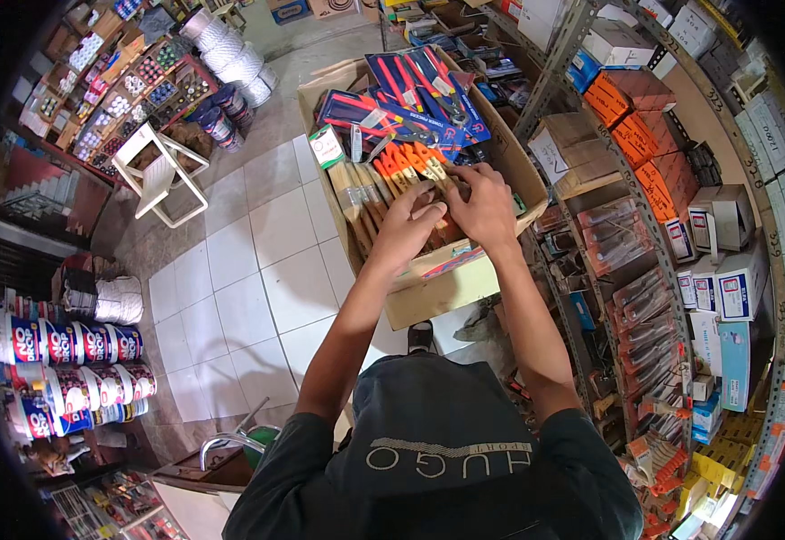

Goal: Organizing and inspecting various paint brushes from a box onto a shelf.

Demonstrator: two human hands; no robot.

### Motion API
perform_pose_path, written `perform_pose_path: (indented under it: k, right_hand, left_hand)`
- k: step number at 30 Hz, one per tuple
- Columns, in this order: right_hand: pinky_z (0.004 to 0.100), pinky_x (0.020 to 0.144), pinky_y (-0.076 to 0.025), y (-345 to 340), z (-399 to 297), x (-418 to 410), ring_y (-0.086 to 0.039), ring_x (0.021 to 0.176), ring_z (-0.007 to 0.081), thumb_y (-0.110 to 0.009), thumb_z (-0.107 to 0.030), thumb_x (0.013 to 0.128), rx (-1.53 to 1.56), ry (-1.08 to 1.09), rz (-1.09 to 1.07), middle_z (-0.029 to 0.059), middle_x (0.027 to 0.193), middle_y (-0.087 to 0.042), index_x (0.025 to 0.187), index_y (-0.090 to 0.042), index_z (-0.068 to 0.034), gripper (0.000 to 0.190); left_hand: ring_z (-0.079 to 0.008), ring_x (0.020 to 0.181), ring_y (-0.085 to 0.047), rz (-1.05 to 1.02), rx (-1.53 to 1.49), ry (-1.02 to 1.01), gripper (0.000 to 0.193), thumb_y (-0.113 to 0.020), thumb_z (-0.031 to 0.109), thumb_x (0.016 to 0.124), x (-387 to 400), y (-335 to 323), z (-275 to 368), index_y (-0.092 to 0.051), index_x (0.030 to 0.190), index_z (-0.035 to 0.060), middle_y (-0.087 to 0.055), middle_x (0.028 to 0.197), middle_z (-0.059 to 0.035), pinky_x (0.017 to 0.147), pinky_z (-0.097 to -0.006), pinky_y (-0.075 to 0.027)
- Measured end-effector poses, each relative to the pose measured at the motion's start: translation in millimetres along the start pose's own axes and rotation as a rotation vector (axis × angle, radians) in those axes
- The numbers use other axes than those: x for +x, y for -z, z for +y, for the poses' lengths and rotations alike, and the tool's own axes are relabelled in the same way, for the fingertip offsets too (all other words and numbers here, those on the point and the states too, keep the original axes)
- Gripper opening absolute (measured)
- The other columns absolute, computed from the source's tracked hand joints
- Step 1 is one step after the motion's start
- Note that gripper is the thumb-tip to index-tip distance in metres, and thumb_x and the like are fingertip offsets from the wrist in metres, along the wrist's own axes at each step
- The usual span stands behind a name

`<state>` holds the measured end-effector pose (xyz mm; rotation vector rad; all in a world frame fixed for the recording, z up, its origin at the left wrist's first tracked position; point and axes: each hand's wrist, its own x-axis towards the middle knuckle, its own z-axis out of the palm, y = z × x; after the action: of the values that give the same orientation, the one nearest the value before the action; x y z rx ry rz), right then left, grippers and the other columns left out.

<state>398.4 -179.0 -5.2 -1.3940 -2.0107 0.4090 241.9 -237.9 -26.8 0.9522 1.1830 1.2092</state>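
Note:
In front of me stands an open cardboard box (530,196) packed with tools. My left hand (406,223) reaches over its near side with curled fingers, touching a bunch of paintbrushes with orange handles (409,165). My right hand (487,206) is close beside it, its fingers bent over the right side of the same bunch. The fingertips are partly hidden, so a firm grip cannot be made out. Left of the bunch lie paintbrushes with pale wooden handles (352,192). Behind them are carded pincers with red handles (382,118) and a small white-and-green packet (326,147).
Metal shelving (635,175) with orange boxes (642,135) rises close on the right. A white folding chair (159,172) stands on the floor at the left. Paint pails (92,344) are stacked at lower left. Rope spools (230,54) stand farther back.

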Motion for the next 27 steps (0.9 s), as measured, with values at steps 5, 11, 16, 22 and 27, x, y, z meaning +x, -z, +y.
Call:
perform_pose_path:
  k: [5,11,16,22,27]
  right_hand:
    - [0.0500,0.096,-0.049,0.2,1.7,0.3,-0.062,0.113,0.0359,-0.071,-0.027,0.086,-0.050,-0.026,-0.039,0.0139,0.115,-0.068,0.122,-0.076,-0.012,0.039]
    - [0.0492,0.094,-0.047,7.6,-0.2,1.0,-0.063,0.111,0.0350,-0.074,-0.029,0.083,-0.002,-0.004,-0.045,0.0119,0.113,-0.070,0.117,-0.075,-0.011,0.038]
    - [0.0366,0.073,-0.051,20.4,-12.1,0.5,-0.068,0.081,0.0258,-0.080,-0.018,0.084,0.316,-0.075,-0.134,0.0073,0.090,-0.071,0.106,-0.072,-0.005,0.027]
    - [0.0238,0.075,-0.048,26.3,-3.0,0.7,-0.058,0.083,0.0041,-0.075,-0.008,0.097,1.291,-0.283,0.141,-0.0029,0.089,-0.064,0.108,-0.066,-0.002,0.015]
    - [0.0255,0.077,-0.051,42.1,-13.6,-23.3,-0.060,0.083,0.0068,-0.074,-0.013,0.099,1.527,-0.450,0.408,-0.0016,0.094,-0.063,0.111,-0.061,-0.006,0.018]
  left_hand:
    - [-0.0239,0.132,-0.056,-0.068,-0.061,-0.033,0.060,-0.069,0.013,0.099,-3.3,-6.7,7.8,-0.045,0.150,-0.0059,-0.055,0.143,-0.0185,0.110,-0.0347,-0.047]
    - [-0.0217,0.129,-0.057,-0.052,-0.079,-0.042,0.060,-0.071,0.011,0.098,-7.4,-7.2,11.7,-0.045,0.150,-0.0051,-0.057,0.140,-0.0161,0.110,-0.0343,-0.047]
    - [-0.0208,0.126,-0.059,-0.043,-0.116,-0.079,0.059,-0.071,0.008,0.097,-7.9,-3.4,7.5,-0.046,0.150,-0.0024,-0.058,0.137,-0.0137,0.108,-0.0340,-0.049]
    - [-0.0163,0.112,-0.065,-0.192,0.028,-0.126,0.043,-0.075,0.010,0.095,-7.5,-6.8,13.2,-0.061,0.132,-0.0039,-0.068,0.118,-0.0105,0.100,-0.0315,-0.054]
    - [-0.0103,0.094,-0.067,-0.282,0.084,-0.128,0.042,-0.080,0.016,0.092,-17.4,-14.3,20.2,-0.066,0.127,-0.0025,-0.071,0.104,-0.0050,0.088,-0.0276,-0.053]
